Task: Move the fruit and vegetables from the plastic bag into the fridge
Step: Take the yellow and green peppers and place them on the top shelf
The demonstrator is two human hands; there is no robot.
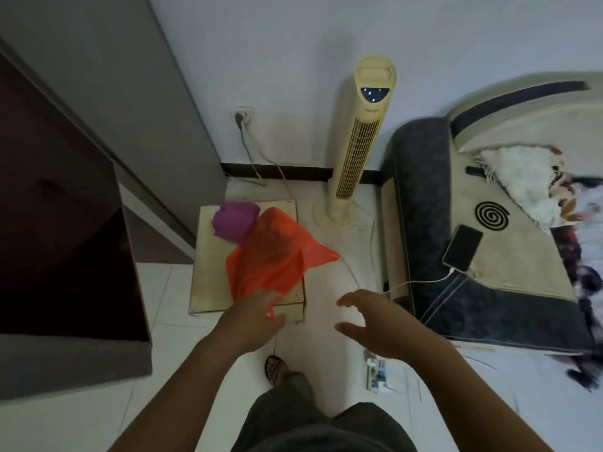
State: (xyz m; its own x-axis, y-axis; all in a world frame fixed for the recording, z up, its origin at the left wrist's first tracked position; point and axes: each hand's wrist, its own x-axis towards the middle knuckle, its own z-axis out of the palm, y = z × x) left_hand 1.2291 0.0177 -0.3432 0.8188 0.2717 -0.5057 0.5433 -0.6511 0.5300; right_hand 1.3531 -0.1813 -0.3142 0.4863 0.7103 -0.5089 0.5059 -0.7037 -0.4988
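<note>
Left hand (253,321) pinches the near edge of the orange plastic bag (274,252), which lies slack on a low cream stand (208,272). Right hand (375,321) is spread and empty. Risk: a one-sided lift tips the mouth — produce rolls out. Contents not visible.

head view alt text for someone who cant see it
A person's left hand meets the near edge of an orange plastic bag on a low pale board; the right hand hovers open beside it. A tower fan stands behind.
</note>
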